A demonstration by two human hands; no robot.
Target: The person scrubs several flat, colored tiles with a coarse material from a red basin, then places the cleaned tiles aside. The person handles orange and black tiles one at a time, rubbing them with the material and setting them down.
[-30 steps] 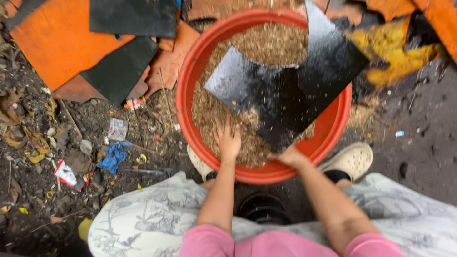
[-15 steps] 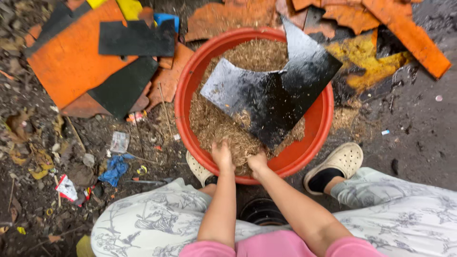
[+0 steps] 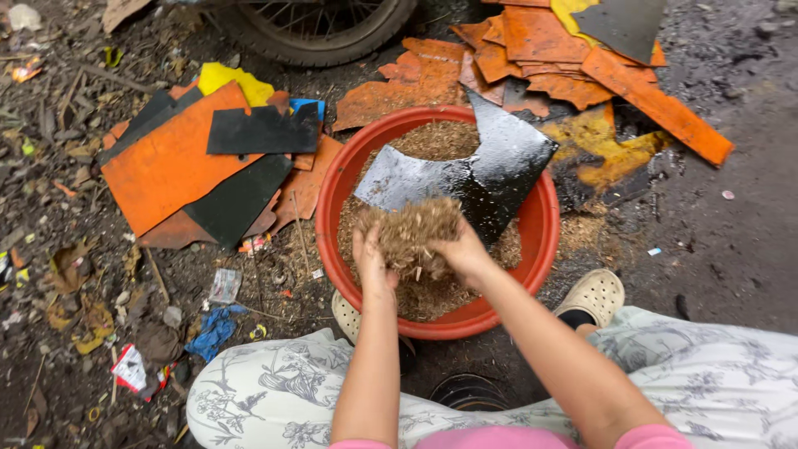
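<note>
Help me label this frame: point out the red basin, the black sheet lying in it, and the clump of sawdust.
red basin [image 3: 328, 218], head view, on its bare left rim.
black sheet [image 3: 490, 166], head view, on its glossy middle.
clump of sawdust [image 3: 411, 233], head view, on its centre, between both hands.

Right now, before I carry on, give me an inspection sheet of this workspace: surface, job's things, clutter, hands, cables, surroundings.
Surface: bare dark ground, damp-looking, strewn with debris.
Job's things: red basin partly filled with brown fibrous material; a clump of fibre lifted above it; a glossy black sheet lying tilted across the basin.
Clutter: orange and black sheet scraps left of the basin, more orange pieces behind it, blue rag, wrappers, dry leaves.
Hands: left hand and right hand cup the clump from either side.
Cables: nothing seen.
Surroundings: spoked wheel at the top edge; cream perforated shoe beside the basin.
</note>
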